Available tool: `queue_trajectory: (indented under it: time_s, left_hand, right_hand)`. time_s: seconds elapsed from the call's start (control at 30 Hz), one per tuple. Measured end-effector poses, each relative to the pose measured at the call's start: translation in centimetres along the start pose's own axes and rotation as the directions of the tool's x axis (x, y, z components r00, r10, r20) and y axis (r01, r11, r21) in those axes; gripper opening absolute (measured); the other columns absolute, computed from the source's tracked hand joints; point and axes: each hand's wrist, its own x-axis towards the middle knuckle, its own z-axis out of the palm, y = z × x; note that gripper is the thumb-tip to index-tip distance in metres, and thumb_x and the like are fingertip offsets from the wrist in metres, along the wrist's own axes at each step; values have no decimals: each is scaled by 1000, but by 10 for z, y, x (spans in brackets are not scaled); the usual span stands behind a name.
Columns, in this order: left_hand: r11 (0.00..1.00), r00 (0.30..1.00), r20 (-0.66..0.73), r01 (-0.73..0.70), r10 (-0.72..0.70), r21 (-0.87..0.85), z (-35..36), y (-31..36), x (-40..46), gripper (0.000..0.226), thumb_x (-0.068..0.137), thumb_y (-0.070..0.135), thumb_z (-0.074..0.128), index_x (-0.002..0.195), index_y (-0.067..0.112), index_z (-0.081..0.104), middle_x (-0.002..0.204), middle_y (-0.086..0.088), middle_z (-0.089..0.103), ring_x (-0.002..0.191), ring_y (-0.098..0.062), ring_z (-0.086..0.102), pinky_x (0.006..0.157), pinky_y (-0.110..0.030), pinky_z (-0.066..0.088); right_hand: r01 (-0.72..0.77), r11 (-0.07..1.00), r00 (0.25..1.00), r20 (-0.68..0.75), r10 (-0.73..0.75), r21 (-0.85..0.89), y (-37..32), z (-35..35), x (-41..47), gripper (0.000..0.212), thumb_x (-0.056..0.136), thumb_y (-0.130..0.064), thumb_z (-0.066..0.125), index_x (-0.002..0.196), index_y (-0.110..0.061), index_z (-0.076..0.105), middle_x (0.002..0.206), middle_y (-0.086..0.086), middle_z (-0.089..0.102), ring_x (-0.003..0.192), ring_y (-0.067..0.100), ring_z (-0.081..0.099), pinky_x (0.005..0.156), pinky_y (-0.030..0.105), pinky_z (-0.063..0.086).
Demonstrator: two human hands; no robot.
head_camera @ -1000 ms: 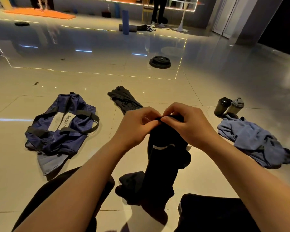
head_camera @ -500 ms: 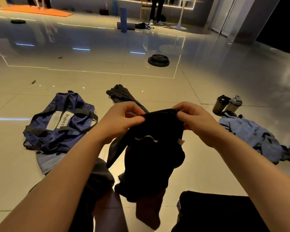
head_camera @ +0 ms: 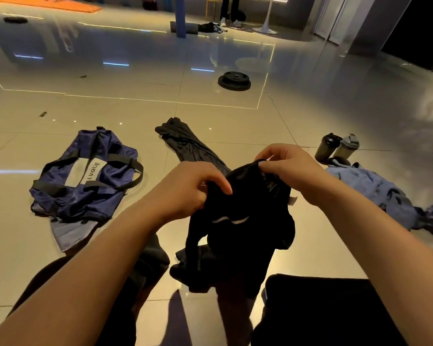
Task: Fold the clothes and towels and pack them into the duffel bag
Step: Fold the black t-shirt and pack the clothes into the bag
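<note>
The person's left hand [head_camera: 188,189] and right hand [head_camera: 286,168] each pinch the top edge of a black garment [head_camera: 238,236], fingers curled into the cloth. It hangs with its long axis vertical, its lower end bunched on the floor [head_camera: 310,248] between the knees. At nine o'clock the navy duffel bag [head_camera: 85,178] lies flat, its long axis running toward one o'clock. At twelve a dark garment [head_camera: 185,143] stretches away. At three o'clock lies a blue garment [head_camera: 375,193], with two bottles [head_camera: 336,148] just beyond.
</note>
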Motion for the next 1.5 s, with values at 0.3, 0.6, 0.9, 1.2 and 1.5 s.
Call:
queue_trajectory:
  time_s: [0.3,0.6,0.9,1.2,1.5]
  left_hand:
    - [903,975,221,76,21,-423,-7,0,-1,22,82,31,66,102,39,71,109,-3,67,92,-40,63,84,-43,55]
    - [911,984,172,31,45,-412,-5,-2,-5,45,82,30,59,124,46,53,128,23,57,110,-6,62,93,-27,53]
    - [919,909,-408,-234,90,-318,-27,-5,-14,42,85,16,65,119,38,57,126,15,58,118,-10,58,95,-29,52]
    - [984,805,-584,-7,-100,-178,-46,-41,-8,23,88,16,69,105,31,65,99,6,68,94,-9,65,86,-38,56]
    - [911,875,-372,161,-309,-380,-48,-56,-19,23,93,15,61,89,37,59,90,-25,66,85,-40,65,76,-54,52]
  right_hand:
    - [78,997,994,70,-79,15,-4,-4,-2,10,92,-12,57,89,-18,63,94,16,66,90,32,64,86,45,52]
    - [168,986,974,157,-162,-21,4,4,0,19,97,-26,52,87,-15,63,77,4,56,72,13,51,68,26,39]
    - [34,984,857,511,62,-176,45,-1,11,21,92,-9,60,110,0,65,110,19,66,109,34,59,95,36,44]
    - [-149,981,914,395,88,125,44,-27,11,40,90,-41,51,105,-5,62,92,11,57,83,22,56,75,31,47]
    - [-228,951,759,650,37,211,46,-55,1,65,51,-43,91,103,-16,63,101,15,65,88,30,62,67,28,57]
